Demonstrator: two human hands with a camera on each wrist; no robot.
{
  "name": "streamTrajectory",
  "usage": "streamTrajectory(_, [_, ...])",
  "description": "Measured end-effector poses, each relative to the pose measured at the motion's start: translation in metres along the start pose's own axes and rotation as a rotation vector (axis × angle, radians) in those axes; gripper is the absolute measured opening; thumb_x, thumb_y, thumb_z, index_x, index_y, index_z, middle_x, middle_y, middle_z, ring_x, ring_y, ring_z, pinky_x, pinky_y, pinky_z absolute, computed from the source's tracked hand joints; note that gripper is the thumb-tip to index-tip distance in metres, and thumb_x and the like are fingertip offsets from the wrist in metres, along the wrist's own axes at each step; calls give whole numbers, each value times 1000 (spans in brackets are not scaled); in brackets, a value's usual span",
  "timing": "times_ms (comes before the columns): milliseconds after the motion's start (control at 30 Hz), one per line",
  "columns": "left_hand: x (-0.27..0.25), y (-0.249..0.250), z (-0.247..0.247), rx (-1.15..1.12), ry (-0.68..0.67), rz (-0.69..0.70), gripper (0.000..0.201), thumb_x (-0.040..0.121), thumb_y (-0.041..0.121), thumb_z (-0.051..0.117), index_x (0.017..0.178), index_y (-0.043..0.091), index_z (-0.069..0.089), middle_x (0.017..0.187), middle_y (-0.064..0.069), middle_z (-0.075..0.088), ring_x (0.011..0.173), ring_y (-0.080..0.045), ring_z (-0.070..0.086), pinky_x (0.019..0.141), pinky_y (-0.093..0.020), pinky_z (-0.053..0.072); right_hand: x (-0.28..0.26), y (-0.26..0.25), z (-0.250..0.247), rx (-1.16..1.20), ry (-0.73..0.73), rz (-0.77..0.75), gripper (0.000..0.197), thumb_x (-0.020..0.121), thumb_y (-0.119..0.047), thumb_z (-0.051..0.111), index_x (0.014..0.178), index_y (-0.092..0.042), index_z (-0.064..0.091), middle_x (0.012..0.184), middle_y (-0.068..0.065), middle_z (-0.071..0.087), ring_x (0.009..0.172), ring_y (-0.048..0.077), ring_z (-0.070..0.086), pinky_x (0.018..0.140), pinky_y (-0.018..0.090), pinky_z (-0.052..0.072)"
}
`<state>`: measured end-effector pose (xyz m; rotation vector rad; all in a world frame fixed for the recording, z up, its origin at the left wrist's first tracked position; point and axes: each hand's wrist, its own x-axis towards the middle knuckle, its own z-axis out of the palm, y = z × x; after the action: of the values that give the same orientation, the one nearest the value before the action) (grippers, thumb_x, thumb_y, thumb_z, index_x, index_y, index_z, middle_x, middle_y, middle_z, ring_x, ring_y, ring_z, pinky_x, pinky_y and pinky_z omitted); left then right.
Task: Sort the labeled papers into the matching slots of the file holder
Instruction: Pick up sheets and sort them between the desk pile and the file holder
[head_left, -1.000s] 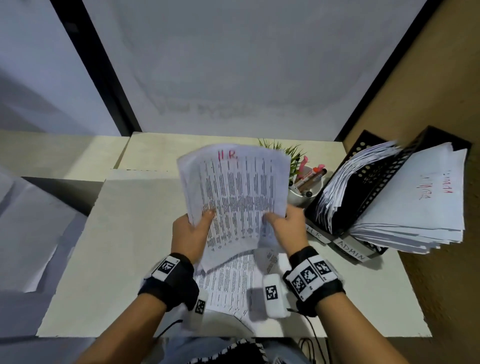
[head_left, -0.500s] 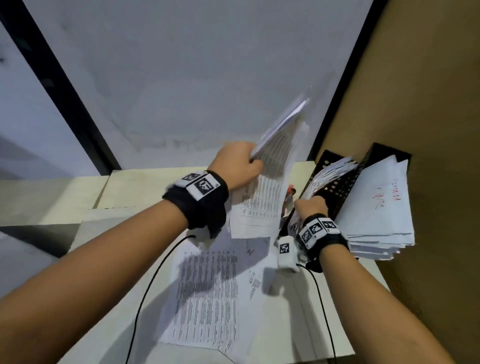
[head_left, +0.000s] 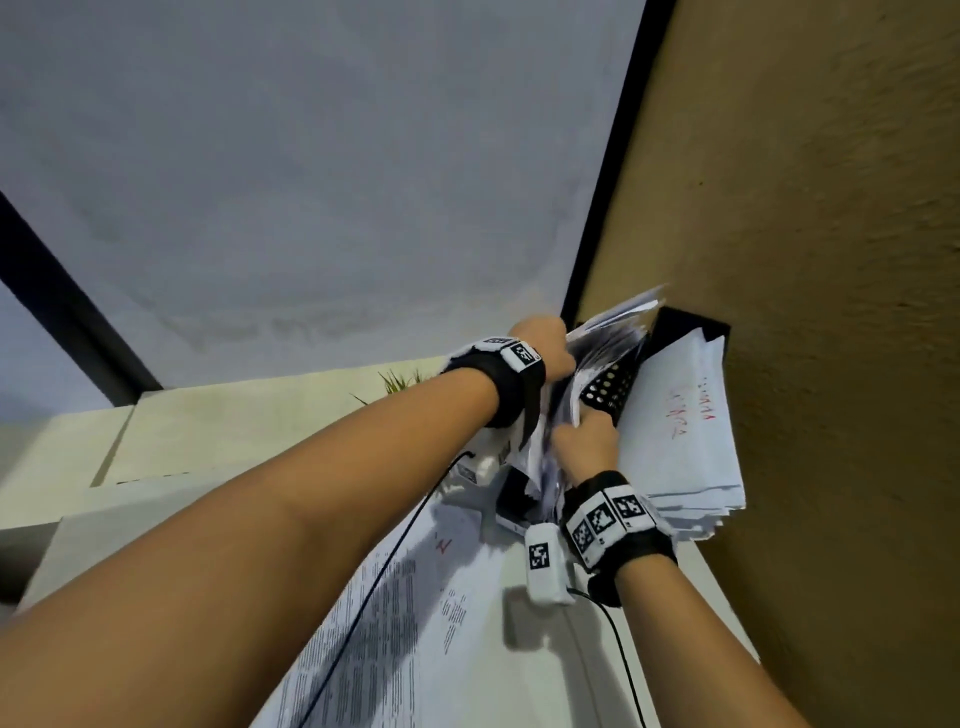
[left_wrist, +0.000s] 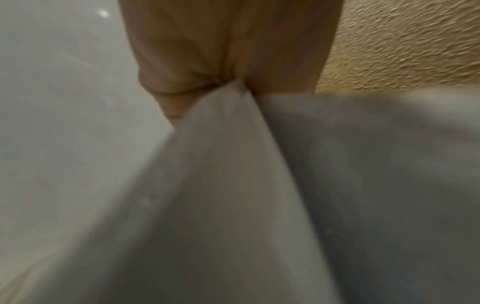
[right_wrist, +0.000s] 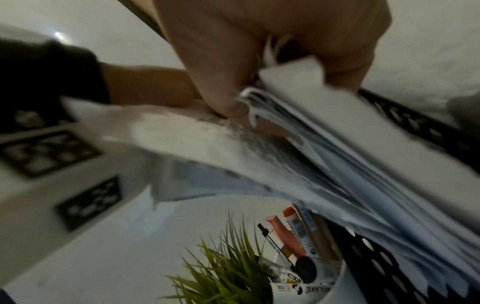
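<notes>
My left hand (head_left: 551, 345) pinches the top edge of the white H.R. sheet (head_left: 613, 317) and holds it in the left slot of the black perforated file holder (head_left: 607, 391). The left wrist view shows thumb and fingers (left_wrist: 187, 67) closed on the sheet's edge (left_wrist: 233, 164). Lower down, my right hand (head_left: 584, 431) grips the near edge of the papers standing in that slot; its fingers (right_wrist: 221, 82) pinch that stack (right_wrist: 337, 148). The holder's right slot holds a thick stack (head_left: 675, 426) with red writing on top.
Printed sheets (head_left: 395, 623) lie on the desk under my arms. A white cup of pens (right_wrist: 293, 232) and a small green plant (right_wrist: 223, 267) stand just left of the holder (right_wrist: 376, 267). A tan wall (head_left: 831, 312) closes the right side.
Both hands have carried the H.R. sheet up from the desk and right to the holder. The sheet now stands in the left slot, and my right hand has taken hold of that slot's papers.
</notes>
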<state>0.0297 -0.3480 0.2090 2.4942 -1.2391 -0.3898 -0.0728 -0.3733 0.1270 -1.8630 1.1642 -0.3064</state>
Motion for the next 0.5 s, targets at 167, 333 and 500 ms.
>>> streamTrajectory(167, [2,-7,36,-196,-68,-67,47,81,23,64,119,2,47,115,-19,60,104,-36,59,73,-32,42,6,11,0,11,-4,-20,35,79,-2,51,114,0,59,100,24,65,90,37,61,66,29,38])
streamTrajectory(333, [-8,-22,79,13,-185,-35,46,88,15,57,124,-1,32,113,-25,60,100,-41,61,70,-38,39,1,25,10,-86,-134,17,65,79,-6,51,142,-16,36,126,19,58,113,37,55,86,34,46])
streamTrajectory(500, [-2,-15,62,189,-112,25,28,94,10,46,119,-1,41,118,-23,58,104,-39,60,73,-39,42,8,18,3,-99,-95,-19,60,84,-7,48,143,-13,37,130,19,56,116,38,54,92,34,45])
